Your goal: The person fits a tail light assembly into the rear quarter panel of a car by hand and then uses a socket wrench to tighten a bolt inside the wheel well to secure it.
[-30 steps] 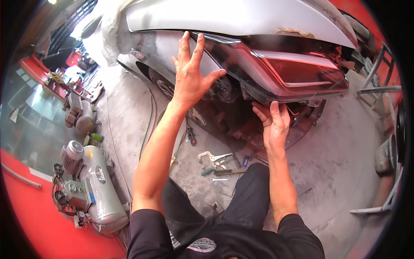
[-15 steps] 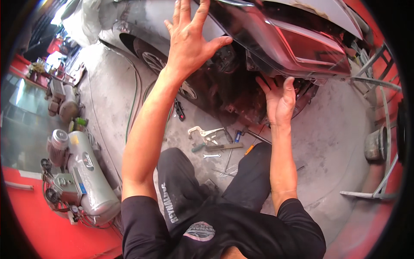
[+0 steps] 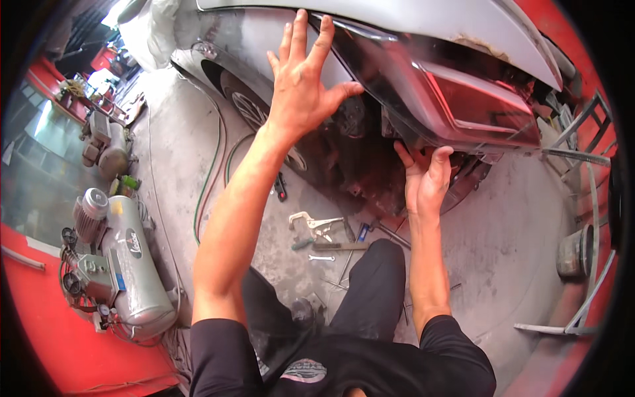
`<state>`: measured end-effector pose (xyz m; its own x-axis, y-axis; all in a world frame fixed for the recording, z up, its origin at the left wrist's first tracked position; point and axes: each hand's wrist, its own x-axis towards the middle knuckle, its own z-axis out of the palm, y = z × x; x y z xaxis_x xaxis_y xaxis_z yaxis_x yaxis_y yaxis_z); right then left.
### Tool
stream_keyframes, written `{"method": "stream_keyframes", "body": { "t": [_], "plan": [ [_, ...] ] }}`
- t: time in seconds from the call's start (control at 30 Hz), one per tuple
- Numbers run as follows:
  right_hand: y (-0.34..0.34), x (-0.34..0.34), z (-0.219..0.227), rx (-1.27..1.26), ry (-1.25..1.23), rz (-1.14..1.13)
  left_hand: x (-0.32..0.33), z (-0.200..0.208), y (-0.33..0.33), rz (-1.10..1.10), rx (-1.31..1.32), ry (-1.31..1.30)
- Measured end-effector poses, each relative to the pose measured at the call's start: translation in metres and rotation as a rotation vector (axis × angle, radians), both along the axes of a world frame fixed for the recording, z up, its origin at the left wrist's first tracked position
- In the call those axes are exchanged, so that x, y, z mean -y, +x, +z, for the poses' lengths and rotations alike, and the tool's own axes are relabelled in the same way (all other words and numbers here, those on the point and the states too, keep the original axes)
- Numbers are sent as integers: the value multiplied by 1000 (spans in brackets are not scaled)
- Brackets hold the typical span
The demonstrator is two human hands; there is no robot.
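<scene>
A dark red tail light (image 3: pixel 476 102) sits at the rear corner of a silver-grey car (image 3: pixel 248 46). My left hand (image 3: pixel 301 89) is open, its fingers spread over the body panel, with the thumb pointing toward the light's near-left edge. Below the light, my right hand (image 3: pixel 426 182) is cupped palm up with thumb and fingers apart. Its fingertips are close to the light's lower edge; whether they touch it I cannot tell. Some of that hand's fingers are hidden. Under the light the bodywork lies exposed and dark, with no bumper cover over it.
On the concrete floor before me lie a locking clamp (image 3: pixel 317 223), a file (image 3: pixel 340 246), a wrench (image 3: pixel 321 258) and other tools. An air compressor (image 3: pixel 142 271) stands at left, hoses (image 3: pixel 215 178) running near the wheel. Metal stands (image 3: pixel 575 291) and a round can (image 3: pixel 574 253) are at right.
The view has shifted, so the car and both hands appear lower, showing more of the panel above the light. My knees have moved left in the picture. Both hands keep nearly the same pose.
</scene>
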<state>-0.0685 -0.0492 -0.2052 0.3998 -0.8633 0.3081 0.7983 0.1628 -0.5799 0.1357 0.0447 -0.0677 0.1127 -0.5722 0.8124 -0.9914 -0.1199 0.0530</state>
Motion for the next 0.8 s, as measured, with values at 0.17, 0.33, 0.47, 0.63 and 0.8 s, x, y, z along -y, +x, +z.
{"method": "stream_keyframes", "body": {
  "t": [0.17, 0.33, 0.47, 0.63, 0.8],
  "plan": [
    [-6, 4, -7, -16, 15, -5, -1, 0, -6, 37, -19, 51],
    [3, 1, -1, 25, 1, -26, 5, 1, -8, 51, 6, 35],
    [6, -1, 7, 73, 30, -9, 3, 9, -8, 38, -15, 28],
    [1, 9, -7, 50, 47, 19, 4, 6, -2, -48, 17, 10],
    [-10, 5, 2, 25, 27, 25, 1, 9, -12, -31, 7, 46]
  ]
}}
